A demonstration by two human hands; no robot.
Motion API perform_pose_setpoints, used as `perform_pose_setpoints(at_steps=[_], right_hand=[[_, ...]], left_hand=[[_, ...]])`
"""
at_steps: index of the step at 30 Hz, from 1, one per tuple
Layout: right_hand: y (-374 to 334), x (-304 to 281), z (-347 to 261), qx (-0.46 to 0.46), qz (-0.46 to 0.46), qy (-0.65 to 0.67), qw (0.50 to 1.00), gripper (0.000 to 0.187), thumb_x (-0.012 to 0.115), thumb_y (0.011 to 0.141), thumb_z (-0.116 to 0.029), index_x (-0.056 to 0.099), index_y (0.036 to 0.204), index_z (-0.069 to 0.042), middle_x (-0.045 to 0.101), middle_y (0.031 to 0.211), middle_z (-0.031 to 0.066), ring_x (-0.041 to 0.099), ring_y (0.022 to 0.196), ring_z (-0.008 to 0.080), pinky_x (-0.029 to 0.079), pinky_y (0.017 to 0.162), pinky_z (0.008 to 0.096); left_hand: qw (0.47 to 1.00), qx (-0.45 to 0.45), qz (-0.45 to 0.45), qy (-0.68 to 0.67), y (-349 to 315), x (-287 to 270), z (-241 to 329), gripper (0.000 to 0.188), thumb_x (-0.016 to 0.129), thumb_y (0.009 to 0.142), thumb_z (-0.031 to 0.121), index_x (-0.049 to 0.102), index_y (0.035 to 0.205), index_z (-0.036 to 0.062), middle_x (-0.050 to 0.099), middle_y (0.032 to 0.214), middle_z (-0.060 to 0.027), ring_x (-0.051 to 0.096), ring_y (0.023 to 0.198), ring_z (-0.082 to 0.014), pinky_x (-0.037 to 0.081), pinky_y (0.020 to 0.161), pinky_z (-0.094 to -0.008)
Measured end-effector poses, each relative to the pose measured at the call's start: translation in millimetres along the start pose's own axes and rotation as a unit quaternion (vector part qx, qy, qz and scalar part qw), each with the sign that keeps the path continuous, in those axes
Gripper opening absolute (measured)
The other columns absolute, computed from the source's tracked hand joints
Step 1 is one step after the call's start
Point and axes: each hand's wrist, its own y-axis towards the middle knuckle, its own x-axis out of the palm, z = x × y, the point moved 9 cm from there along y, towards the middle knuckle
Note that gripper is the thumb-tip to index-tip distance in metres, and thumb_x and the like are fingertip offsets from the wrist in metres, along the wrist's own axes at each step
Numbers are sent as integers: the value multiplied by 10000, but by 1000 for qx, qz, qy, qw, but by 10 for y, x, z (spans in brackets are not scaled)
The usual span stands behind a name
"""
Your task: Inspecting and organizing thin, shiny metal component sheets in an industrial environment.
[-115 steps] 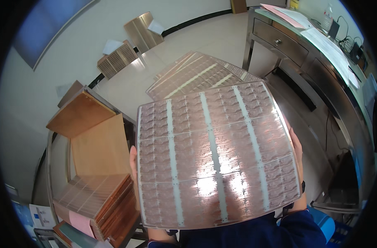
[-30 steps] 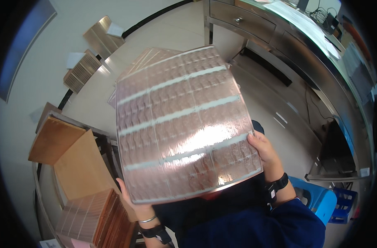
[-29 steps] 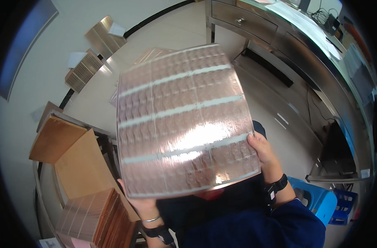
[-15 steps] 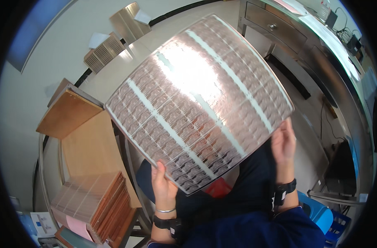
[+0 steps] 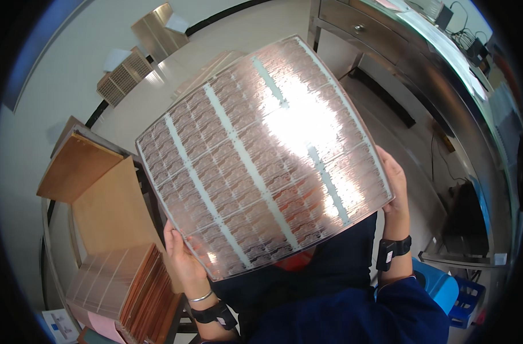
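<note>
At the left, the near edges belong to a stack of copper-brown panels (image 5: 109, 281), with a pale board (image 5: 115, 206) upright behind it and a darker brown board (image 5: 81, 166) angled off to the side. The left corner of the held panel (image 5: 227, 172) appears close beside these boards; how far apart they are in depth cannot be told. The left hand (image 5: 185, 261) grips the panel's lower-left edge, fingers bent around the rim and partly hidden. The panel is lifted over the person's lap, turned askew, its lower edge above the dark clothing (image 5: 307, 298). The right hand (image 5: 392, 180) holds the right edge near the lower-right corner, fingers closed on it, some out of sight beneath. Beyond that hand, a gap of floor separates the panel from the metal desk (image 5: 364, 28).

The panel's face is shiny, with repeated wavy patterns, pale green strips and a strong white glare toward the upper right. Further off, a gridded block (image 5: 124, 77) and a brownish metal sheet (image 5: 158, 31) stand by the wall (image 5: 78, 74). More sheets (image 5: 212, 66) peek out past the panel's upper edge. At the lower right is a blue stool (image 5: 434, 284).
</note>
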Motion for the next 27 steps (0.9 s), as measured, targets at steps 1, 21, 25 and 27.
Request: perform_pose_setpoints(at_steps=[1,21,25,27], right_hand=[[-8,31,0,-2,5,-3,1000,414,507,902,-200,482,1205,81,566,1153,177,586,1004,186,471,849,276],[-72,306,13,47,-20,21,998,374,504,915,-211,507,1202,30,585,1122,114,582,972,139,467,847,257],[-69,317,50,55,-27,15,998,388,499,918,-221,495,1218,25,588,1114,113,586,958,129,470,843,255],[-68,317,72,53,-29,22,998,398,499,919,-226,485,1229,22,593,1101,106,585,947,121,469,834,251]], left_hand=[[1000,-4,-5,-1,7,28,-2,345,397,951,153,417,1261,2,523,1193,-107,513,1074,-181,406,921,-309],[996,-1,13,92,77,-124,34,346,471,909,112,461,1250,58,557,987,15,475,752,-33,415,590,-169],[995,5,17,99,131,-199,16,330,468,912,126,473,1237,66,548,931,28,472,716,-29,414,563,-166],[993,21,36,107,172,-312,17,316,464,917,141,484,1225,72,535,877,35,470,679,-28,407,526,-166]])
